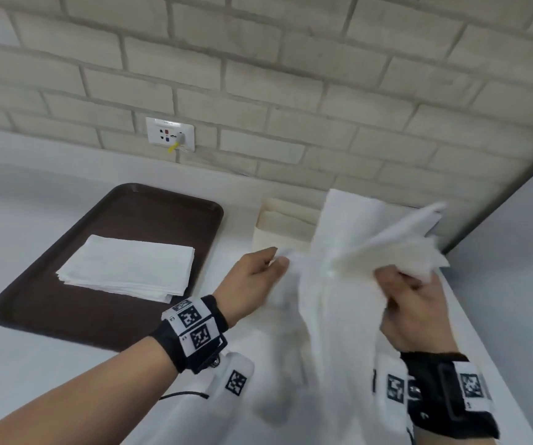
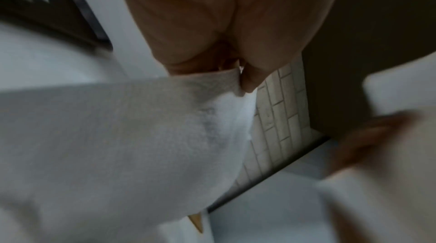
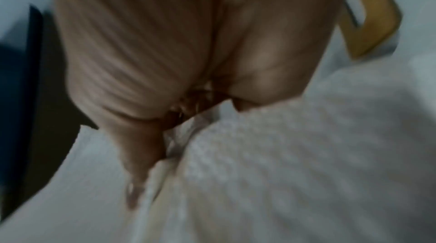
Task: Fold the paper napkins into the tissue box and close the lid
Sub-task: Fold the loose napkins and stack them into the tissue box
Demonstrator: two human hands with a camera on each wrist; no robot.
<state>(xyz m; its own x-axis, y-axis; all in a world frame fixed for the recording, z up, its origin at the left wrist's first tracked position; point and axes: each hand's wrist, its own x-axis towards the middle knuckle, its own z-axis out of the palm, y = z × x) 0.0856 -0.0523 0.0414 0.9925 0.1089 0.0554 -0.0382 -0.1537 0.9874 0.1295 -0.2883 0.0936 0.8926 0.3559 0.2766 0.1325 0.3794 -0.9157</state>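
Left hand (image 1: 252, 277) pinches napkin (image 1: 329, 316) edge between thumb and fingers; right hand (image 1: 416, 303) grips opposite bunched edge. Sheet hangs in air over counter's (image 1: 66, 374) right front, blurred. Advice: pull edges taut, match corners, crease once before lowering. Beyond, tissue box (image 1: 278, 226) near back edge, partly hidden. Spare stack (image 1: 127, 271) lies on brown tray (image 1: 50, 300), left.

Canteen-like service counter, white counter (image 1: 34, 203), pale brick wall (image 1: 290, 75); brown serving tray (image 1: 50, 300), wall socket (image 1: 170, 135)
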